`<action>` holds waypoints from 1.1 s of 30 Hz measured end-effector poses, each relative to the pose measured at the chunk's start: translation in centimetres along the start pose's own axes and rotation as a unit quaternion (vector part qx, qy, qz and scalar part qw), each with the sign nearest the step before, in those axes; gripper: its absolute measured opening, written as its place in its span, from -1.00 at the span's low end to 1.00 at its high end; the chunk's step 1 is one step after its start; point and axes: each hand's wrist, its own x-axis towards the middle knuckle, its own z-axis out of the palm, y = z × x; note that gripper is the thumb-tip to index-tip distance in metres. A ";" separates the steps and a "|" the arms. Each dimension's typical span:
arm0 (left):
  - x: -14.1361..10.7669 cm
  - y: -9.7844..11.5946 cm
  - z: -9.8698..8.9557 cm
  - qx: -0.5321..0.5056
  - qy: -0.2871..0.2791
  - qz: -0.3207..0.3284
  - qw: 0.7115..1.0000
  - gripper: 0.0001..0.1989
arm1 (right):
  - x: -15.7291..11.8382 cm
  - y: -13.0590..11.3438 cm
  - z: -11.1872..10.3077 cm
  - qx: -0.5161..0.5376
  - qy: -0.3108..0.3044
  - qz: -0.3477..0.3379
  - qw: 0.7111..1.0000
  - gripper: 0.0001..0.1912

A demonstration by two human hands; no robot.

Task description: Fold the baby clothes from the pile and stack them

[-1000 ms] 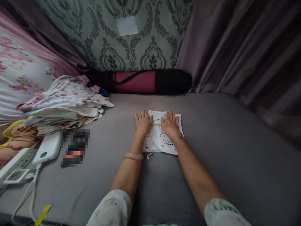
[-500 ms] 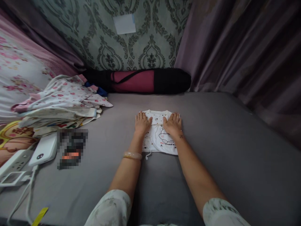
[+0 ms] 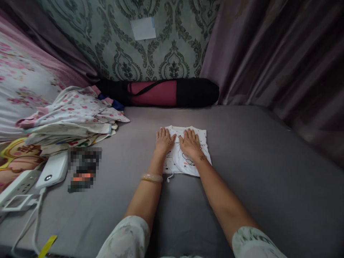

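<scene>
A small white baby shirt (image 3: 176,165) with a line drawing, lettering and a tie string lies folded on the grey bed sheet (image 3: 258,165). My left hand (image 3: 163,141) rests flat on its left side, fingers stretched out toward the wall. On the upper middle of the shirt lies my right hand (image 3: 190,144), palm down with fingers extended. Both hands press on the cloth without gripping it, and they cover part of the print. A pale bangle (image 3: 152,177) circles my left wrist.
At left sits a pile of children's clothes (image 3: 77,111). Nearer are a white power bank (image 3: 52,170), a power strip (image 3: 20,184), cables and a blurred-out dark item (image 3: 84,168). A long black and red bag (image 3: 153,93) lies along the wall. Curtains (image 3: 268,53) hang at right.
My right hand has slid left from the shirt's right edge to nearer its middle, uncovering that edge. My left hand stays almost in place on the cloth.
</scene>
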 end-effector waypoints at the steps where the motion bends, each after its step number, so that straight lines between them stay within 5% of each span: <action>1: 0.0 -0.1 0.1 0.000 0.001 0.003 1.000 -0.28 | 0.0 0.0 0.2 -0.002 -0.001 0.001 1.000 -0.34; 12: -0.3 -0.1 -0.7 -0.008 -0.005 0.015 1.000 -0.36 | -0.2 -0.2 -0.3 0.002 0.009 -0.002 1.000 -0.36; 16: -0.6 -0.1 -1.6 -0.027 0.006 0.029 0.999 -0.47 | -0.7 -1.6 -0.3 0.008 0.037 -0.060 0.997 -0.40; 24: 0.1 -3.3 -3.3 -0.126 0.009 -0.092 0.988 -0.52 | -0.7 -2.3 1.1 0.012 -0.018 -0.077 0.997 -0.38; 33: -0.2 -5.2 -4.3 -0.180 0.008 -0.160 0.970 -0.50 | 0.7 -4.5 -1.5 0.011 -0.093 -0.061 0.994 -0.32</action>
